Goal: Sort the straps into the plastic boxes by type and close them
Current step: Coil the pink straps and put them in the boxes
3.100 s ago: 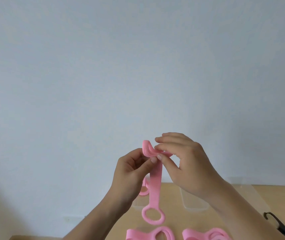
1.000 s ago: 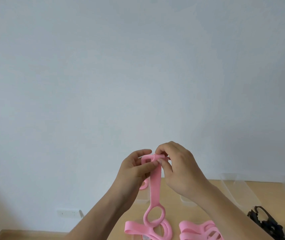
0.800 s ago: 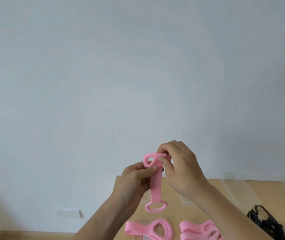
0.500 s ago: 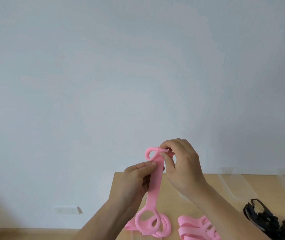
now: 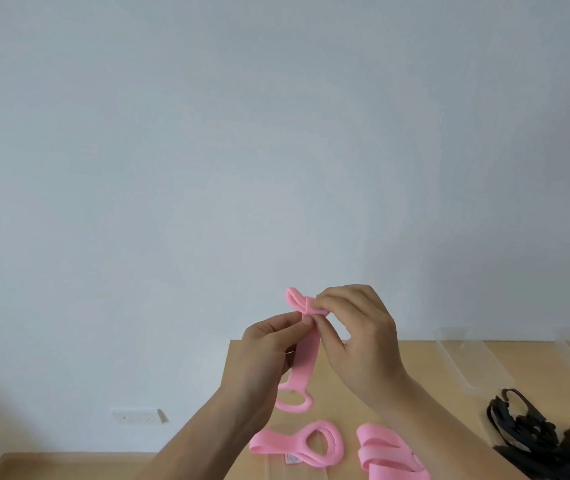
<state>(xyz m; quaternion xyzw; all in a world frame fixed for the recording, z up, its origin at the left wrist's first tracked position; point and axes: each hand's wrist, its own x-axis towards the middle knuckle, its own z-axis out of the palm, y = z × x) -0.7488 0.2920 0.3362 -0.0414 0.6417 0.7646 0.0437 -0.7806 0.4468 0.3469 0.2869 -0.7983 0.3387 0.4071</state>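
**Near, 6 o'clock of the view:** flat pink elastic strap with a looped end [image 5: 311, 441], lying loose on the pale wooden bench [image 5: 425, 368]. Just beside it, at 5 o'clock, is a folded bundle of the same pink strap [image 5: 390, 452].

**4 o'clock:** tangled heap of black straps [image 5: 536, 434]. Whether it lies on the bench or inside a box cannot be told.

**Middle, raised above the bench:** long pink strap with a ring at its lower end [image 5: 306, 355], hanging straight down.
- The left hand [image 5: 269, 344] pinches the band just under its top, thumb against forefinger.
- The right hand [image 5: 363, 337] has its fingers [image 5: 332, 299] curled and pinches the doubled-over top end, where a small loop stands out at 10 o'clock.

**Farther, 3 o'clock:** two clear plastic boxes [image 5: 467, 358], open. Nothing can be seen inside them, and no lid is seen on either.

**Far:** plain grey-white wall [image 5: 276, 133], with a white wall socket [image 5: 138, 415] at 8 o'clock.

**Progress, as judged:** early.
- No strap is seen inside a box, and one pink strap is in the middle of being folded.
- Left to do: stow the pink straps and the black straps separately, then close both boxes.
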